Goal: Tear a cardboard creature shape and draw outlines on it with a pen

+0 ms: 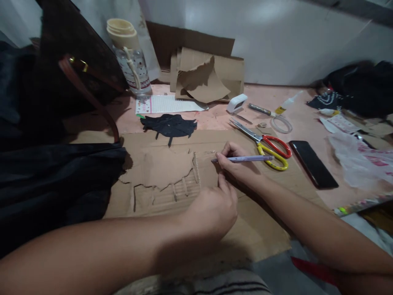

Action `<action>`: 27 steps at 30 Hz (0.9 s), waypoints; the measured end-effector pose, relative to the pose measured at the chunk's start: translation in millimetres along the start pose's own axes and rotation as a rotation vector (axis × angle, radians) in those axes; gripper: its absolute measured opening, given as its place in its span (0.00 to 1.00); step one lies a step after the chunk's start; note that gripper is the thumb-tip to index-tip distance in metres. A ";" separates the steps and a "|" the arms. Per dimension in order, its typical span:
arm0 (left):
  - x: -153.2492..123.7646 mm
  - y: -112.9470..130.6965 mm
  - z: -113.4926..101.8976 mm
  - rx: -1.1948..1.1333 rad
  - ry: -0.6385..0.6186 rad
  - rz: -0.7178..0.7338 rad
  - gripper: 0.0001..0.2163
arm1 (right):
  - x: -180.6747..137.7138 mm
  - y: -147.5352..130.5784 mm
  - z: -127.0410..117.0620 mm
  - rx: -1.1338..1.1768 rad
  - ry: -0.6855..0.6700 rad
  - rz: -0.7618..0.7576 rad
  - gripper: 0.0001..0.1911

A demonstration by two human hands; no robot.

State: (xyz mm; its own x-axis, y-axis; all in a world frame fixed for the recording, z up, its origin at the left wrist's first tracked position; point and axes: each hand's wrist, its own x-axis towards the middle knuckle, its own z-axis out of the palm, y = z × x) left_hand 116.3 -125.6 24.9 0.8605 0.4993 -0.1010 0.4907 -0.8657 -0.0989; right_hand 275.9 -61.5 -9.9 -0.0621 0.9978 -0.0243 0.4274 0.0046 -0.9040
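My right hand (238,164) pinches a pale purple pen (250,158), its tip pointing left over a small cardboard piece (207,168). Close below it, my left hand (215,209) is closed, with its fingertips at the lower right edge of that piece; the exact grip is partly hidden. Left of the small piece lies a larger cardboard cutout (159,168) with a jagged lower edge. Several thin strips stick out beneath it. Under all this is a big flat cardboard sheet (258,229). Beyond the cutout rests a black shape (168,125) with a similar ragged outline.
Scissors (260,141) with red and yellow handles lie right of my hands, beside a black phone (313,164). A clear bottle (132,61), cardboard scraps (211,78) and a white device (237,103) stand behind. Black cloth (58,180) covers the left; a plastic bag (362,159) lies right.
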 end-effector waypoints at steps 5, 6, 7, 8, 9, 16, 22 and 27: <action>-1.2 1.7 3.2 0.014 0.066 -0.012 0.23 | 1.7 -1.3 -0.8 -0.050 0.013 0.013 0.16; -1.4 1.4 3.4 0.017 0.067 -0.014 0.23 | 2.0 -1.8 -1.0 -0.064 0.019 0.011 0.16; -1.5 1.1 3.3 0.017 0.066 -0.016 0.22 | 2.2 -2.3 -1.1 -0.074 0.026 0.008 0.16; -1.7 0.6 3.1 0.017 0.065 -0.018 0.22 | 2.2 -2.8 -1.2 -0.079 0.029 0.010 0.16; -1.8 0.2 2.9 0.016 0.066 -0.017 0.22 | 2.2 -3.3 -1.3 -0.080 0.029 0.010 0.15; -1.3 -1.1 0.6 0.018 0.049 -0.017 0.23 | -0.8 -4.8 -0.3 0.015 -0.019 0.036 0.15; -0.1 -0.3 0.5 0.029 0.025 -0.005 0.24 | -1.4 -3.9 -1.0 -0.025 0.001 0.000 0.15; 0.8 -1.0 0.3 0.025 0.013 0.009 0.23 | 0.0 1.1 -1.2 0.029 0.016 -0.015 0.16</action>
State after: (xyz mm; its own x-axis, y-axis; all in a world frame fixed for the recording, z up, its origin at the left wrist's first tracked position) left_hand 116.4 -124.4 24.6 0.8668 0.4906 -0.0891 0.4793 -0.8690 -0.1228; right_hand 277.5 -61.5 -10.4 -0.0543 0.9985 -0.0039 0.4002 0.0181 -0.9163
